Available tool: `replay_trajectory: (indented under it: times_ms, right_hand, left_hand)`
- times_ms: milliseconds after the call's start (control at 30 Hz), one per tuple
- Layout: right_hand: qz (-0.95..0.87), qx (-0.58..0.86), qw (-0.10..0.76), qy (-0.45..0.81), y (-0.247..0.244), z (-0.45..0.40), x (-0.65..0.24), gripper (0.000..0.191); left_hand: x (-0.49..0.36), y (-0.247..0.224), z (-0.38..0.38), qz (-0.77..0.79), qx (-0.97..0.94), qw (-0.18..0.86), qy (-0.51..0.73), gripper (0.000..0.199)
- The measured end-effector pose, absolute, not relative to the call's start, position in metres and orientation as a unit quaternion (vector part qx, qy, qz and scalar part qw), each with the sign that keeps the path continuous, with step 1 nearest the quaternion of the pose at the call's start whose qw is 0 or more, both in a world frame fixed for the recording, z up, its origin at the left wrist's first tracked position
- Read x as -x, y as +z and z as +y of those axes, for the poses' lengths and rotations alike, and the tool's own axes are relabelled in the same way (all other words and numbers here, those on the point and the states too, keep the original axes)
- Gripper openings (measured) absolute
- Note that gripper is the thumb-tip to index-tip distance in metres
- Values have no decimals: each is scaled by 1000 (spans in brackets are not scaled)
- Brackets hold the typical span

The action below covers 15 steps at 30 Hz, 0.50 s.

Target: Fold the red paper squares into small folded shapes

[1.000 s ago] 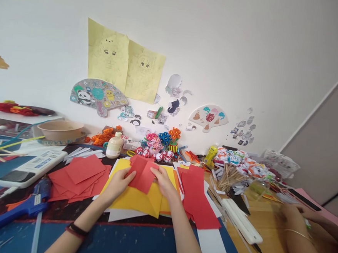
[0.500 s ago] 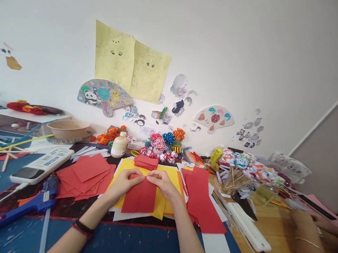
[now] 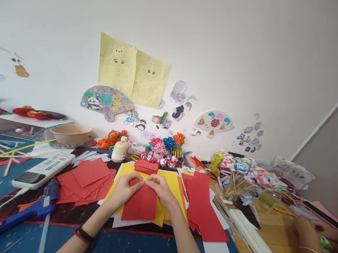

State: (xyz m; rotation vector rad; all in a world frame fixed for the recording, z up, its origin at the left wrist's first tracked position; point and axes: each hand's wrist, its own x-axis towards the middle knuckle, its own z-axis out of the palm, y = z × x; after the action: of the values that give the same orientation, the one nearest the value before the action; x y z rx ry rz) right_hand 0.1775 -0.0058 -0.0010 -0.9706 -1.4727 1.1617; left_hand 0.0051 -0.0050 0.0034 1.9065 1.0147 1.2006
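A red paper sheet [image 3: 139, 207] lies in front of me over yellow paper [image 3: 171, 177]. At its far edge my left hand [image 3: 129, 184] pinches the paper between thumb and fingers. Close beside it, thumbs nearly meeting, my right hand [image 3: 160, 187] pinches the same edge. Just beyond my fingers is a small stack of red paper pieces [image 3: 146, 166]. To the left spreads a loose pile of red paper squares [image 3: 90, 180]. On the right are longer red paper strips [image 3: 202, 208], partly over white sheets.
A blue hot glue gun [image 3: 40, 204] and a white power strip [image 3: 43, 169] lie at the left. A glue bottle [image 3: 120, 149] and paper flowers [image 3: 158, 145] stand near the wall. At right are bundled sticks [image 3: 238, 186], a white bar [image 3: 252, 234] and another person's arm [image 3: 314, 244].
The view has tilted up slightly, so everything sits a little lower. Both my hands keep their pinch on the red paper's far edge. The other person's hand at right has shifted, showing something green.
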Motion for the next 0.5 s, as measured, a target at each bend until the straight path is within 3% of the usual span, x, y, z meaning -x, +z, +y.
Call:
replay_trajectory:
  times_ms: [300, 500]
  right_hand:
    - [-550, 387, 531, 516, 4, -11, -168, 15]
    - [-590, 400, 531, 457, -3, -5, -171, 15]
  left_hand:
    - [-7, 5, -10, 390, -690, 345, 502, 22]
    - [-6, 1, -5, 387, -695, 340, 501, 21]
